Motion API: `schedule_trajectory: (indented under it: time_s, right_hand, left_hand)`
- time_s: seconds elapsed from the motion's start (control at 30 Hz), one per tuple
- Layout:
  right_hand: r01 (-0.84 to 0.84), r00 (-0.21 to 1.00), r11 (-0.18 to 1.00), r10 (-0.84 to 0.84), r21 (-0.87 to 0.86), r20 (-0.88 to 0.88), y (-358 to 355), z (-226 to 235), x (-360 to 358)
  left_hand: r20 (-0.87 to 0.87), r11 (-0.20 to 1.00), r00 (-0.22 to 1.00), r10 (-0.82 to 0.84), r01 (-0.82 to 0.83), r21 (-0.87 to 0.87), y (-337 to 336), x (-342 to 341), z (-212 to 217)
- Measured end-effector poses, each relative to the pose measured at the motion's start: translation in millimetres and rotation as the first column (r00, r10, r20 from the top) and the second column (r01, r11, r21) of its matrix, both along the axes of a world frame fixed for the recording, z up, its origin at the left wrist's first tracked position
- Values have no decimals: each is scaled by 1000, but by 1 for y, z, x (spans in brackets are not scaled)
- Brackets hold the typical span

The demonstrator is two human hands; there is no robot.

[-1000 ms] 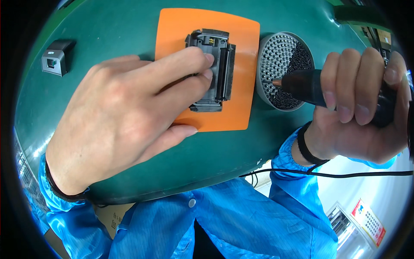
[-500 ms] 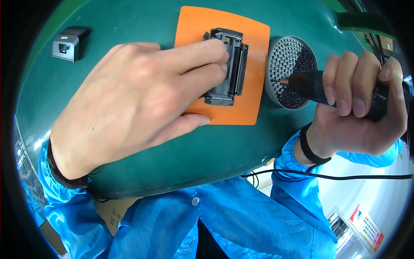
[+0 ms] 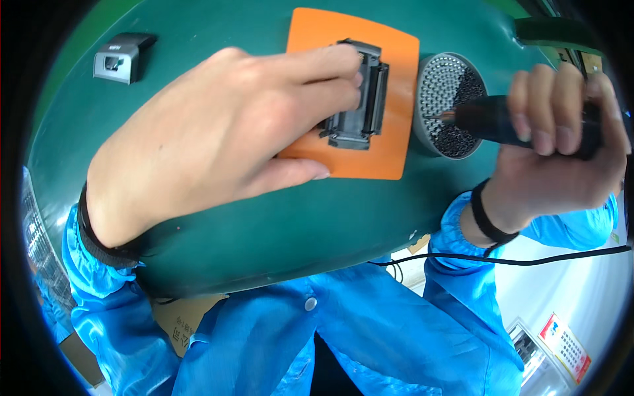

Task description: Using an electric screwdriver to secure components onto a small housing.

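A black, rectangular plastic housing with an open, ribbed frame (image 3: 356, 125) lies on a bright orange, flat mat (image 3: 404, 82), which probably gives it a steady, protective bed. The left hand (image 3: 231, 125) reaches over it, fingertips on its left side and thumb apart near the mat's lower edge, seemingly to steady it; whether those fingers grasp or merely press, I cannot tell. Just right of the mat sits a round grey dish with a studded floor (image 3: 437, 82), small black screw-like pieces (image 3: 456, 142) heaped on its right side, likely kept close for easy reach. The right hand (image 3: 561, 158) wraps firmly around a black, barrel-shaped power screwdriver (image 3: 485, 119), held sideways so its coppery tip points across the dish. Farther off, a grey, angled casing with a square window (image 3: 115, 65) rests on the green table (image 3: 317, 231).
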State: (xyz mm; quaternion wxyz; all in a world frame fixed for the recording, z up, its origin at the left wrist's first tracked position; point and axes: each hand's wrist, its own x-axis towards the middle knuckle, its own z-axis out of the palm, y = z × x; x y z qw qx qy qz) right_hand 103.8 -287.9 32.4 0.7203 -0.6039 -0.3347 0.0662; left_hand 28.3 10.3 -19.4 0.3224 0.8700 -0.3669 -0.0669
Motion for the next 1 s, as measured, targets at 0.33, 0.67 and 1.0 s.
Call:
schedule_trajectory:
  time_s: [0.33,0.67,1.0]
  right_hand:
    - [-141,990,990,140,10,34,33,-10,-3]
    - [-181,981,984,180,-2,73,60,-28,-3]
    - [-238,966,971,237,-9,99,69,-26,0]
  left_hand:
    - [12,999,1000,-12,13,-53,3,18,-2]
    - [-386,982,908,-163,188,26,3,41,33]
    - [-41,996,999,14,-18,-88,-10,23,-22]
